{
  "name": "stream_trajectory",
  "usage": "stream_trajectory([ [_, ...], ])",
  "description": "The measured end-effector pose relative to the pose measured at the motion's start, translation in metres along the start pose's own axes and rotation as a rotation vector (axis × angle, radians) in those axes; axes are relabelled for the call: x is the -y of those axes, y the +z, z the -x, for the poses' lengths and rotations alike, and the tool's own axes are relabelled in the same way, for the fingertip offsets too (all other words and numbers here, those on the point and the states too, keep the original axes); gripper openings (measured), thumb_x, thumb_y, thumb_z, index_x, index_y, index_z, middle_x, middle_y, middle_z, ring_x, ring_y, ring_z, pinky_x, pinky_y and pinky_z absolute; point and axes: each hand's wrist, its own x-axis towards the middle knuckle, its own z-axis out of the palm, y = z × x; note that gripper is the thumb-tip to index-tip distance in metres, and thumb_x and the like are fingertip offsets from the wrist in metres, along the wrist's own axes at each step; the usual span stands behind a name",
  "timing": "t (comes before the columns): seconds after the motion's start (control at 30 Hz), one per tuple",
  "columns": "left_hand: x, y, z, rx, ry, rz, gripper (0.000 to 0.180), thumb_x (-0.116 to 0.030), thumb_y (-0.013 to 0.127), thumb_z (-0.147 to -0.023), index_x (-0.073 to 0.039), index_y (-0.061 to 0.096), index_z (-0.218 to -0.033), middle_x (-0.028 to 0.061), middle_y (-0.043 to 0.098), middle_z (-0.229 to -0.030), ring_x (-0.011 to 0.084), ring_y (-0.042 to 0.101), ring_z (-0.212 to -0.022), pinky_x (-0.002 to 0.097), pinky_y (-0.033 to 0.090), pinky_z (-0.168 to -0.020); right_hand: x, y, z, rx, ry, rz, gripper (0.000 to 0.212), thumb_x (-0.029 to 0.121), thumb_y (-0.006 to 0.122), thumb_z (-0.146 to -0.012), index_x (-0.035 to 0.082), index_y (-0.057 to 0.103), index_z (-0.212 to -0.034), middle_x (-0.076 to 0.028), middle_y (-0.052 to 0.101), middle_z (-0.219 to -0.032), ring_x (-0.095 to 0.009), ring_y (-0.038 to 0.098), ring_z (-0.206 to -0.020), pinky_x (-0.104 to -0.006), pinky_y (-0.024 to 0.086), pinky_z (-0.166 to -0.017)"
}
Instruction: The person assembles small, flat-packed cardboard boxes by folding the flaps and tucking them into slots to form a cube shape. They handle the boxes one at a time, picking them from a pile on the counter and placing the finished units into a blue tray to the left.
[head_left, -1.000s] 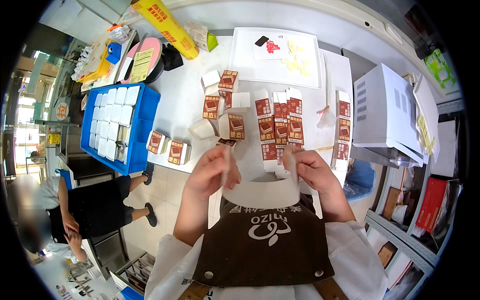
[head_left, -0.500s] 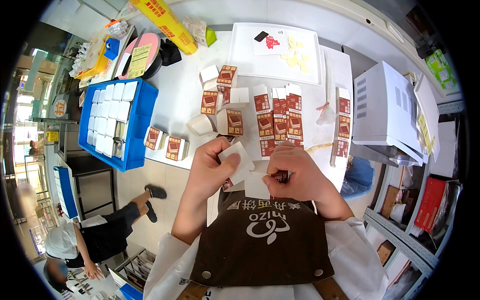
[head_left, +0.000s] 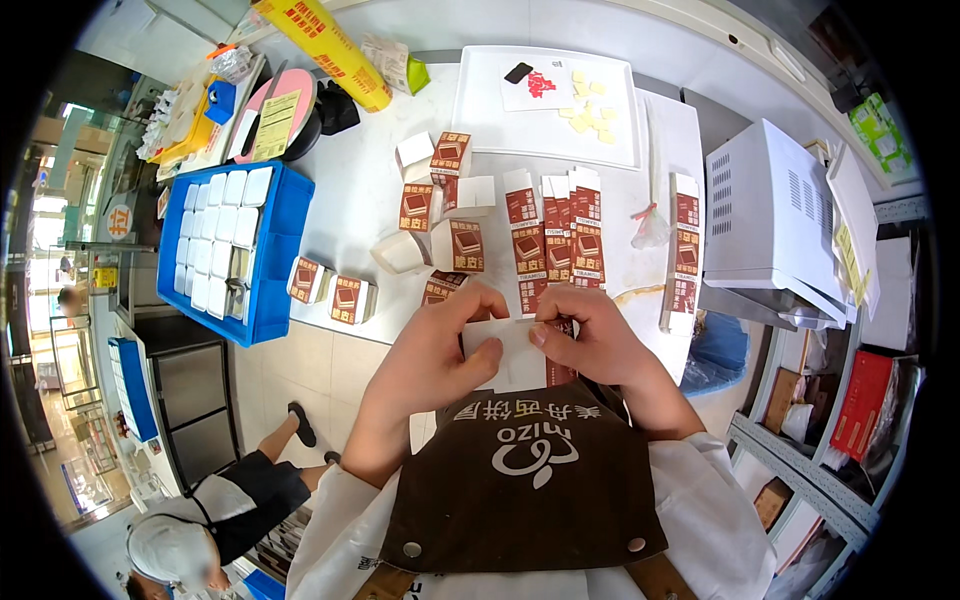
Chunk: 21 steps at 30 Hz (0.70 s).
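At the table's near edge, both hands hold a small brown-and-white paper box (head_left: 510, 362), its plain white side facing me. My left hand (head_left: 430, 350) is curled on its left edge, thumb and bent forefinger against the card. My right hand (head_left: 598, 338) pinches the upper right part between thumb and fingers. Some of the box is hidden behind the fingers. Just beyond the left hand lies another printed box (head_left: 443, 287). Past the hands, flat printed cartons (head_left: 560, 240) lie side by side, and several opened-out boxes (head_left: 465, 245) stand in a loose group left of them.
A blue crate (head_left: 262, 290) of white-lidded containers is at the left. Two boxes (head_left: 350, 298) stand near the table's edge. A white tray (head_left: 545, 140) lies at the back. More flat cartons (head_left: 684, 240) and a white appliance (head_left: 760, 220) are right. Another person (head_left: 215, 520) is lower left.
The white flap raised under my left thumb is down, and my left hand has shifted right along the box. My right hand still grips it. The other person has moved.
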Motion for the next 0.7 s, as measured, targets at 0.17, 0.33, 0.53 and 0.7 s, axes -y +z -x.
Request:
stream_trajectory([
  [0.17, -0.01, 0.0, -0.002, 0.047, 0.001, -0.097, 0.023, -0.014, 0.065, -0.08, -0.005, 0.057, -0.1, 0.0135, 0.058, -0.067, 0.0246, 0.057, -0.051, 0.0336, 0.044, -0.051, -0.011, 0.0, 0.002, 0.045, 0.152, -0.259, 0.018, 0.008, 0.063, -0.093, 0.001, 0.054, -0.079, 0.001, 0.051, -0.072, -0.005, 0.046, -0.064, -0.023, 0.038, -0.057],
  [0.33, -0.013, -0.004, -0.005, 0.153, -0.07, -0.139, 0.023, -0.014, 0.064, -0.081, -0.005, 0.059, -0.102, 0.0139, 0.061, -0.074, 0.0269, 0.061, -0.061, 0.0358, 0.047, -0.057, -0.028, 0.003, 0.003, 0.004, 0.09, -0.316, 0.019, 0.008, 0.062, -0.095, 0.002, 0.054, -0.079, 0.003, 0.048, -0.074, -0.003, 0.043, -0.066, -0.0217, 0.036, -0.057],
  [0.53, -0.006, 0.006, -0.009, -0.008, 0.265, -0.309, 0.051, -0.028, 0.083, -0.072, -0.008, 0.062, -0.114, 0.0113, 0.065, -0.097, 0.0304, 0.062, -0.093, 0.0399, 0.048, -0.08, -0.026, -0.002, 0.001, 0.014, 0.143, -0.346, 0.02, 0.011, 0.061, -0.096, 0.003, 0.054, -0.079, 0.005, 0.047, -0.072, -0.002, 0.042, -0.065, -0.0218, 0.035, -0.056],
  [0.7, -0.005, 0.006, -0.008, -0.004, 0.271, -0.359, 0.072, -0.029, 0.094, -0.056, -0.008, 0.063, -0.118, 0.0112, 0.067, -0.098, 0.0306, 0.063, -0.091, 0.0384, 0.051, -0.08, -0.032, -0.003, -0.001, 0.024, 0.177, -0.366, 0.023, 0.016, 0.06, -0.098, 0.004, 0.055, -0.079, 0.006, 0.047, -0.069, -0.001, 0.041, -0.063, -0.0212, 0.034, -0.054],
])
